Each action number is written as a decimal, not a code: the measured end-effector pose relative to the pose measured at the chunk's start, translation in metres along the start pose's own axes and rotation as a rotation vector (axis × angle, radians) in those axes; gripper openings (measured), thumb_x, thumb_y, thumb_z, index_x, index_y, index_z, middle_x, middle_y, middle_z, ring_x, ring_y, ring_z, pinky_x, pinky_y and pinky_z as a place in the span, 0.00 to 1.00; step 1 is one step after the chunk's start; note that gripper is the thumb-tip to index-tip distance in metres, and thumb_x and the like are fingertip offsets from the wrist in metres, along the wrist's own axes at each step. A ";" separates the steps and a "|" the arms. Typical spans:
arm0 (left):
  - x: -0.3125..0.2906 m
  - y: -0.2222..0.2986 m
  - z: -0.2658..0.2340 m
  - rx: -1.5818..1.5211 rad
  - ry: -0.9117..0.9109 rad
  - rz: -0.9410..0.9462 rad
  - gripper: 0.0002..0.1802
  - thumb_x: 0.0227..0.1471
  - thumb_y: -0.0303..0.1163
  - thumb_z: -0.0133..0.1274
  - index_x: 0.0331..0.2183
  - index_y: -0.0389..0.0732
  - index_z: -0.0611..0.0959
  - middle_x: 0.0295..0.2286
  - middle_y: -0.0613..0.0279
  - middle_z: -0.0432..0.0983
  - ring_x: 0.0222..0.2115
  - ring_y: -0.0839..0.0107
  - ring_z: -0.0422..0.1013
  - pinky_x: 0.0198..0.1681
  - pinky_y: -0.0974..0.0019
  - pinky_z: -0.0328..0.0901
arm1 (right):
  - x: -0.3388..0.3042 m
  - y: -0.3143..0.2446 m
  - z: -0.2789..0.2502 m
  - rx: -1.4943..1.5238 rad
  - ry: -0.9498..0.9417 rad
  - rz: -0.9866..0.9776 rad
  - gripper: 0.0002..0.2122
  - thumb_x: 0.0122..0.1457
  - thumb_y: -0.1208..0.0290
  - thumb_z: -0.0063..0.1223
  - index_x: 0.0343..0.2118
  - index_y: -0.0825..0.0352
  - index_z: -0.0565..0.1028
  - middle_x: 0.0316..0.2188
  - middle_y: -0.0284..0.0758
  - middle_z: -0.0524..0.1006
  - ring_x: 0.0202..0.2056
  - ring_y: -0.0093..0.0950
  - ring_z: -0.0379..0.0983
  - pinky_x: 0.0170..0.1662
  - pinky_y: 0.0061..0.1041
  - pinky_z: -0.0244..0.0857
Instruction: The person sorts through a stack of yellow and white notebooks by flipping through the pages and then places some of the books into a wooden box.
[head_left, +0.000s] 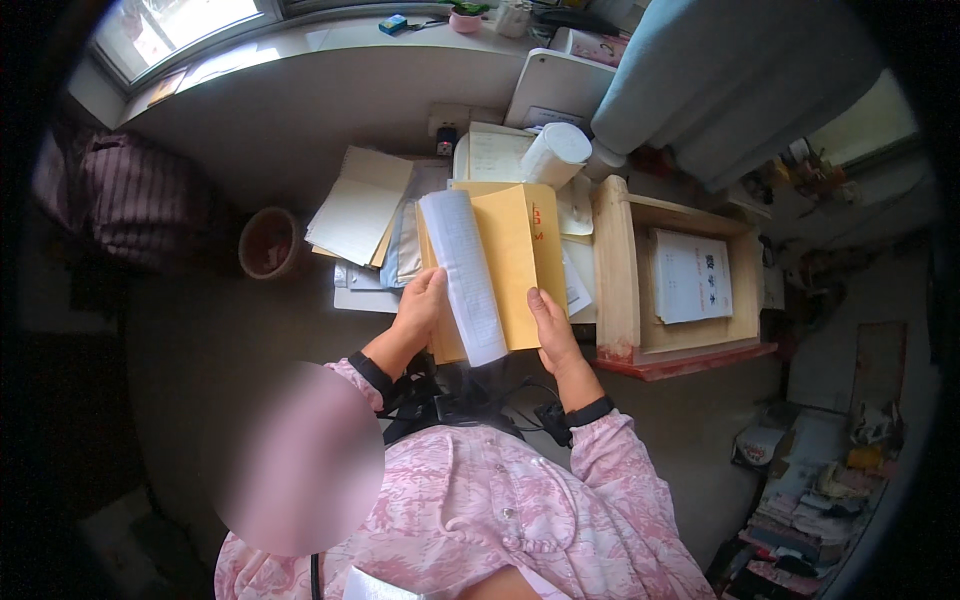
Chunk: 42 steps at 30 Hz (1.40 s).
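Both hands hold a yellow-brown paper folder up in front of me, tilted over the table's near edge. Along its left side lies a curled white sheet with faint ruled lines. My left hand is closed on the left edge, its thumb beside the white sheet. The lower right edge is pinched in my right hand, thumb on top and the other fingers hidden behind. Behind the folder shows another yellow piece with red marks; whether the two are joined, I cannot tell.
Loose papers are piled left on the table. A white cylindrical container stands behind. To the right, a wooden drawer holds a stack of white booklets. A bin is on the floor at left; a curtain hangs right.
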<state>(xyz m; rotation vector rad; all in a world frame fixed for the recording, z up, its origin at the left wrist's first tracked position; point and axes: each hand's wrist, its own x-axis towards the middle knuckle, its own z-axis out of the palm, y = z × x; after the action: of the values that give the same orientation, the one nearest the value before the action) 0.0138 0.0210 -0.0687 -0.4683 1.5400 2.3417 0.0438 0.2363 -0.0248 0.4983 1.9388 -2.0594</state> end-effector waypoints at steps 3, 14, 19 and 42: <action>-0.002 0.002 0.001 -0.028 0.028 -0.001 0.18 0.61 0.38 0.43 0.44 0.32 0.76 0.34 0.64 0.75 0.34 0.77 0.70 0.39 0.71 0.66 | 0.001 -0.004 -0.003 0.047 -0.084 0.061 0.25 0.63 0.52 0.43 0.50 0.72 0.68 0.43 0.34 0.72 0.46 0.22 0.67 0.50 0.22 0.59; -0.015 0.037 -0.005 0.041 -0.255 -0.110 0.17 0.58 0.33 0.44 0.42 0.31 0.77 0.37 0.61 0.76 0.37 0.73 0.71 0.43 0.69 0.66 | 0.004 -0.009 -0.003 0.058 -0.055 0.091 0.28 0.62 0.49 0.43 0.52 0.73 0.66 0.50 0.38 0.69 0.52 0.28 0.63 0.55 0.27 0.55; -0.018 0.046 -0.002 0.097 -0.249 -0.141 0.17 0.58 0.33 0.44 0.43 0.31 0.77 0.38 0.61 0.76 0.38 0.73 0.72 0.43 0.70 0.65 | 0.009 -0.003 -0.009 0.111 -0.069 0.117 0.26 0.63 0.50 0.42 0.50 0.71 0.68 0.46 0.36 0.72 0.47 0.26 0.67 0.50 0.25 0.61; -0.008 0.027 -0.011 0.149 -0.188 0.036 0.27 0.55 0.21 0.47 0.57 0.41 0.65 0.49 0.57 0.67 0.45 0.70 0.68 0.47 0.68 0.66 | 0.007 -0.010 -0.012 0.283 -0.066 0.118 0.28 0.63 0.48 0.40 0.54 0.70 0.64 0.50 0.35 0.71 0.49 0.27 0.69 0.51 0.24 0.63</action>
<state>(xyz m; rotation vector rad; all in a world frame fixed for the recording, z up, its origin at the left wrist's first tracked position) 0.0109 0.0001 -0.0473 -0.1816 1.6289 2.2039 0.0344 0.2488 -0.0195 0.5810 1.5495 -2.2532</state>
